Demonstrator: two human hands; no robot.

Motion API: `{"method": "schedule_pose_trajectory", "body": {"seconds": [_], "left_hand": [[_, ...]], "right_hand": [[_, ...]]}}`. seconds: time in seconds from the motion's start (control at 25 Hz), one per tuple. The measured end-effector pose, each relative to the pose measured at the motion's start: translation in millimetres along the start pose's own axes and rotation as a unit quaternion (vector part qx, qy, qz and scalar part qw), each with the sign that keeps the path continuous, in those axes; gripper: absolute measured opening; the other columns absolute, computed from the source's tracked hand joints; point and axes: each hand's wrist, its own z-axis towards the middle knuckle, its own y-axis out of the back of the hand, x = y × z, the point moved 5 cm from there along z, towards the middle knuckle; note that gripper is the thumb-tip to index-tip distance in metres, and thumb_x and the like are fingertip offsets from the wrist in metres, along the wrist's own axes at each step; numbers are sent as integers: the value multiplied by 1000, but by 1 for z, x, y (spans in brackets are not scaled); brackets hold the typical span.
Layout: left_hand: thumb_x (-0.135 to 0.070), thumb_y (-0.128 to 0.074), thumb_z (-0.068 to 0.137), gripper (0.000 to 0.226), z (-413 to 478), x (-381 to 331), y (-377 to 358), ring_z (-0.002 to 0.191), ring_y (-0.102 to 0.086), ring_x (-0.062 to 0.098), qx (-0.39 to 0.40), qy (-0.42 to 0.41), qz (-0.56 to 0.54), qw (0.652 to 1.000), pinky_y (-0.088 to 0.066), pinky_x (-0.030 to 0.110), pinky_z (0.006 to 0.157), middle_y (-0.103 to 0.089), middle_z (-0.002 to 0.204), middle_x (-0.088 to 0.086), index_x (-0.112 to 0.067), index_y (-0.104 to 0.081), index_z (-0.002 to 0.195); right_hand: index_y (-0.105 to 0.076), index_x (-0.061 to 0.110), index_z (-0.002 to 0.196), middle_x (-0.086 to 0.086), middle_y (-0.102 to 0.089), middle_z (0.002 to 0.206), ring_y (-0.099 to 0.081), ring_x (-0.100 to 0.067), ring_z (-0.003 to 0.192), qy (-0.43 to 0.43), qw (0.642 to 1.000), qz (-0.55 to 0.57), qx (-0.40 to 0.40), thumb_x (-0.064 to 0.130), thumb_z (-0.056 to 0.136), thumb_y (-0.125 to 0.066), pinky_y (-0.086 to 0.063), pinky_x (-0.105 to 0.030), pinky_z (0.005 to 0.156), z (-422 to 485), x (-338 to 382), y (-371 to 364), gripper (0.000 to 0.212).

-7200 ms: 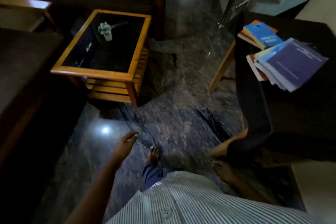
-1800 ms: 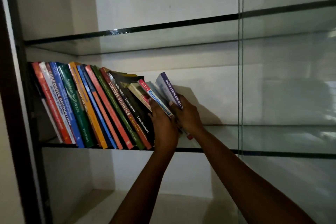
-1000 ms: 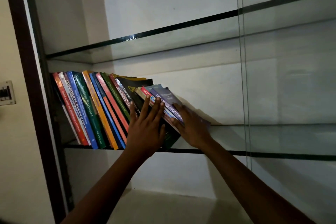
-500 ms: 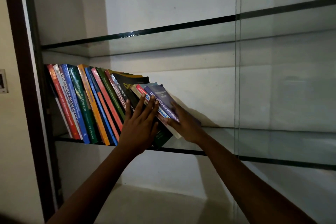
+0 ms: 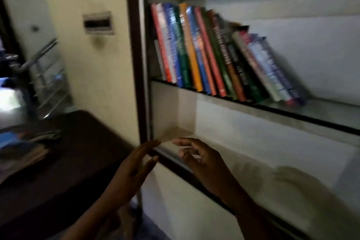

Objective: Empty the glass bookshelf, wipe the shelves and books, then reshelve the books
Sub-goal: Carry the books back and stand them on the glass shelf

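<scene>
A row of books (image 5: 214, 54) is seen on the glass shelf (image 5: 321, 112), tilted with tops leaning left toward the dark frame (image 5: 134, 54). The left hand (image 5: 134, 169) and right hand (image 5: 204, 163) are held below that shelf, apart from the books. Left fingers are extended, right fingers loosely curled, and nothing is grasped.

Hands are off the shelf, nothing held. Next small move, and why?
Probably reach left for the blurred stack of books on the dark surface. Both the left hand and right hand are empty, the shelved row leans unaided, and the glass shelf has room to its right.
</scene>
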Motion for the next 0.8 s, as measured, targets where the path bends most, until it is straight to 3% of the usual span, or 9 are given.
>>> {"method": "schedule_pose_trajectory", "body": {"seconds": [0.12,0.24,0.32,0.36,0.44,0.52,0.68,0.8], "left_hand": [[-39,-58,87,35,-114,78,78,113,-53,-7,-33,177,-20,983,-43,17,98,-56,120,-32,-67,-52,107],[-32,-59,91,25,-244,128,157,114,-55,3,-80,325,9,942,-41,12,93,-62,114,-17,-55,-61,101],[-48,-60,85,16,-342,142,211,106,-55,-7,-131,404,43,904,-37,1,85,-61,113,-6,-53,-57,100],[-47,-60,86,16,-391,143,233,101,-56,-8,-160,446,47,879,-38,-1,80,-62,111,-2,-50,-56,101],[-21,-58,92,21,-490,146,267,103,-58,7,-217,534,36,816,-41,5,74,-62,110,1,-40,-55,100],[-9,-55,93,26,-562,141,291,109,-58,19,-252,585,34,770,-42,16,80,-61,111,3,-34,-56,101],[2,-47,94,21,-632,149,330,107,-56,24,-303,637,37,708,-43,11,76,-59,109,9,-10,-58,108],[-5,-47,96,23,-628,196,365,108,-55,21,-329,645,19,690,-38,22,87,-58,112,6,-8,-58,115]], "right_hand": [[-62,37,100,24,-65,101,-58,8,100,-64,987,83,120,11,93,-53,-45,-12,84,-6,-10,-127,28],[-61,26,98,17,-65,96,-60,12,86,-107,962,127,215,7,94,-50,-45,-11,75,-28,-17,-262,23],[-58,23,98,7,-63,95,-58,9,77,-127,934,113,315,6,95,-47,-41,-7,69,-56,-12,-363,21],[-59,21,101,4,-62,96,-56,6,75,-130,914,91,373,7,95,-47,-39,-7,67,-74,-11,-412,19],[-59,13,112,5,-59,97,-54,5,75,-137,866,53,478,11,96,-47,-39,-6,67,-116,-8,-498,20],[-57,8,120,6,-57,101,-56,0,88,-114,823,20,557,15,96,-48,-41,-10,77,-152,2,-565,27],[-52,8,129,-5,-56,119,-53,-18,112,-13,734,-64,676,16,96,-48,-37,-20,80,-184,23,-652,34],[-52,11,129,-9,-54,130,-51,-24,118,1,699,-131,703,19,95,-48,-39,-28,94,-174,-1,-698,35]]}}
